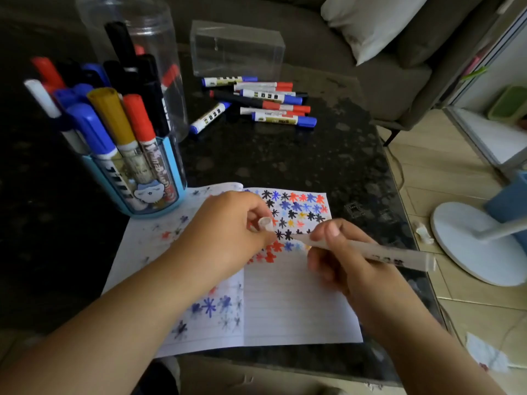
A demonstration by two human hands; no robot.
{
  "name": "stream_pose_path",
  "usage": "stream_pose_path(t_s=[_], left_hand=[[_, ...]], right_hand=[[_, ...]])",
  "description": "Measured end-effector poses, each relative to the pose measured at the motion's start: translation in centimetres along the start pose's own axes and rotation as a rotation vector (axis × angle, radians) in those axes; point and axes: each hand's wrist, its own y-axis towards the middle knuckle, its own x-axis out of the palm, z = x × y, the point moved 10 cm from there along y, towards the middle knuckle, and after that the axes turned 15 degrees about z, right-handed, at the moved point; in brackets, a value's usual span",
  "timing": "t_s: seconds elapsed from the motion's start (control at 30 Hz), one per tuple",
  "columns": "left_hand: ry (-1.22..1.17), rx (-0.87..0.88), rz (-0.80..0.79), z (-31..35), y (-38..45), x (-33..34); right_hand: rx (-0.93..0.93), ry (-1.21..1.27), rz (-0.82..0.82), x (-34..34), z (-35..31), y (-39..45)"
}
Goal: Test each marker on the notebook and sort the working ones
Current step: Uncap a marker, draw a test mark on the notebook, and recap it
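The white marker [368, 251] lies slanted in the right hand [342, 260], pinched between thumb and fingers near its front end, its tip just above or touching the notebook [285, 295] page beside a black star; which of the two cannot be told. The left hand [228, 226] sits just to the left of that tip, its fingers curled round the marker's white cap [265, 223], and appears to rest on the page. The step in hand looks like the test stroke, and doing it well means aiming the tip at bare paper: the rows of coloured stars [296, 209] crowd the page just beyond both hands, while the ruled space under and nearer than the right hand is unmarked, so a pale ink would read more honestly there than over a black mark. A firm, short drag with the tip held flat to the paper should show whether ink flows, with the left hand keeping the page from sliding. The cap is best kept in the left hand so it can go straight back on. Further out, ahead of the left hand, stands a blue holder [159, 192] packed with markers, and well beyond both hands a loose pile of markers [265, 101] lies on the dark surface [313, 155] before a clear box [236, 49]; which group counts as working is not evident.
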Motion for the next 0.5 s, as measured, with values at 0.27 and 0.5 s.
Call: stream_pose_path(t_s=[0.27, 0.5], left_hand=[[0.105, 0.024, -0.083, -0.1, -0.1, 0.8], [0.151, 0.048, -0.100, -0.2, 0.2, 1.4]], right_hand=[[-0.352, -0.260, 0.165, -0.2, -1.1, 0.3], [-0.472, -0.293, 0.207, -0.3, -0.6, 0.3]])
